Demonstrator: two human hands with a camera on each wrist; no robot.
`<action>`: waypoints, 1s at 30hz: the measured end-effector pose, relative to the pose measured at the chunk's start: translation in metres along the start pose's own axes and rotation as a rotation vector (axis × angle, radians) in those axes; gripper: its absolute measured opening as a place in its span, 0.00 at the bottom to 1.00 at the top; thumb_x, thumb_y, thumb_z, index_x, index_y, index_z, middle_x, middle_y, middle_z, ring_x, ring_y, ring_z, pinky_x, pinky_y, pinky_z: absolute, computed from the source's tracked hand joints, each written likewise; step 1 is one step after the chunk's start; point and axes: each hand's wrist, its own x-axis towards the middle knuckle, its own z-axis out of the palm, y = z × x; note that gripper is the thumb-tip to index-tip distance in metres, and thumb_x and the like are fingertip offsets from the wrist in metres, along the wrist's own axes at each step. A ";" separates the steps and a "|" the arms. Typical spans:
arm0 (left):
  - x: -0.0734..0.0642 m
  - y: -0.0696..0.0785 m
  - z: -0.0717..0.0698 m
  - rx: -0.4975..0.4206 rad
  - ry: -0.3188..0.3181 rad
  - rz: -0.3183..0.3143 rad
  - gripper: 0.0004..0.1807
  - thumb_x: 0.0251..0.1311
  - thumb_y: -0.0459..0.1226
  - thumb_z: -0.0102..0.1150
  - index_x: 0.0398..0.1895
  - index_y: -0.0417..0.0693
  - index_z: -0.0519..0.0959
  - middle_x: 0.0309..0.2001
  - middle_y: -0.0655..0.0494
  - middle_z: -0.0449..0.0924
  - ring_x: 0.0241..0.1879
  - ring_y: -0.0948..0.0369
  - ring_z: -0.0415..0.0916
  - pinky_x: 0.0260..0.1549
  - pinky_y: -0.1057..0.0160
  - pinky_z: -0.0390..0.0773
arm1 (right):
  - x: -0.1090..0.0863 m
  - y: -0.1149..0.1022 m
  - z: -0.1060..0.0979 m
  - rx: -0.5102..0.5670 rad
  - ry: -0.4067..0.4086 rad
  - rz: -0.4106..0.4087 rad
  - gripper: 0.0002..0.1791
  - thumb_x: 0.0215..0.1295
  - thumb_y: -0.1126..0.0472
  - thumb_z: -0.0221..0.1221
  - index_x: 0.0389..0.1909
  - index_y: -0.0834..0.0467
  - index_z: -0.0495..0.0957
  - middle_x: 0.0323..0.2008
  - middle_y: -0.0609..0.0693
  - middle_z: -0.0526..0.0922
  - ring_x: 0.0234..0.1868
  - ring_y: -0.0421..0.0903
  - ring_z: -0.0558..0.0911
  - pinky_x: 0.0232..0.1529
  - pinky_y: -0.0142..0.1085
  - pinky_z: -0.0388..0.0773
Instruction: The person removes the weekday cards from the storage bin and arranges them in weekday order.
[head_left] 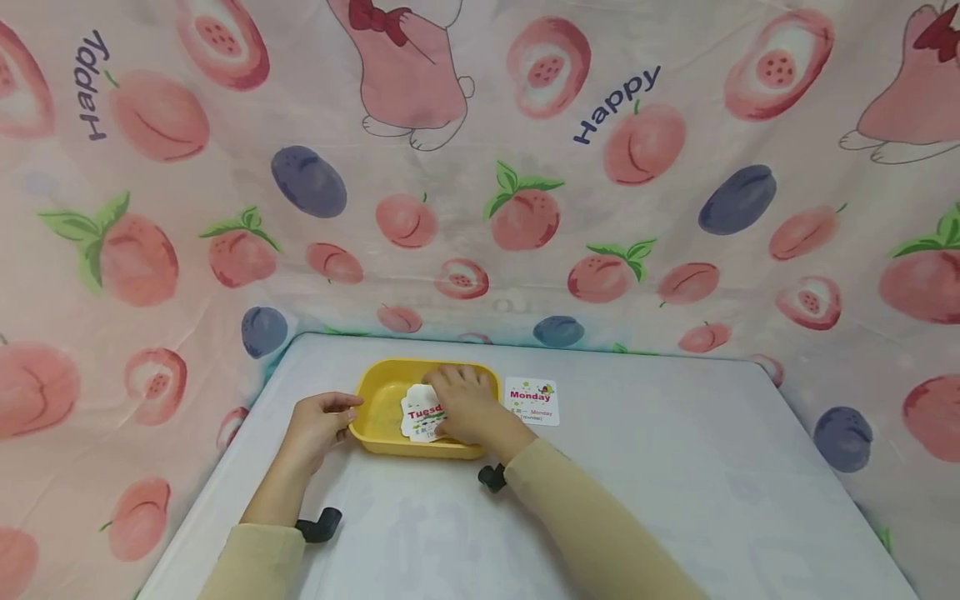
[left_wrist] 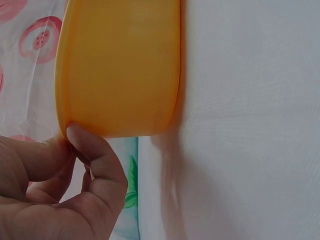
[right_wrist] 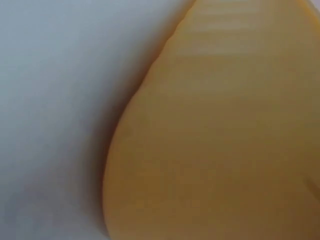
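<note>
Since your right hand (head_left: 471, 410) reaches over the right part of the cards (head_left: 422, 414), it is the nearer one, and that overlap is, I judge, what counts most. The cards lie in the tray (head_left: 384, 408), to the left of your right palm, with "Tuesday" facing up. Your right fingers bend down around their right side, but I cannot tell whether they pinch anything; the right wrist view shows no fingertips. Your left hand (head_left: 318, 423) pinches the tray's left rim between thumb and finger, with bare tray floor between it and the cards. Because the tray's long axis runs left to right, your hands work from opposite ends. The Monday card (head_left: 532, 402) lies on the table (head_left: 637, 483), just right of the tray.
</note>
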 end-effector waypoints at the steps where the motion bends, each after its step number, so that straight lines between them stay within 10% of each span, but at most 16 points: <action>1: 0.000 0.000 0.000 -0.003 -0.001 -0.001 0.16 0.75 0.29 0.60 0.61 0.35 0.83 0.53 0.44 0.79 0.41 0.56 0.76 0.38 0.66 0.85 | 0.001 0.000 0.001 -0.001 -0.005 0.003 0.47 0.63 0.44 0.76 0.79 0.42 0.63 0.79 0.48 0.65 0.77 0.56 0.64 0.77 0.58 0.62; 30: -0.003 0.000 0.000 0.000 0.006 0.013 0.16 0.75 0.29 0.59 0.61 0.34 0.83 0.50 0.46 0.80 0.38 0.57 0.75 0.36 0.65 0.83 | 0.008 -0.002 0.008 -0.010 -0.064 0.032 0.48 0.62 0.41 0.77 0.79 0.42 0.64 0.70 0.52 0.72 0.66 0.53 0.67 0.73 0.54 0.66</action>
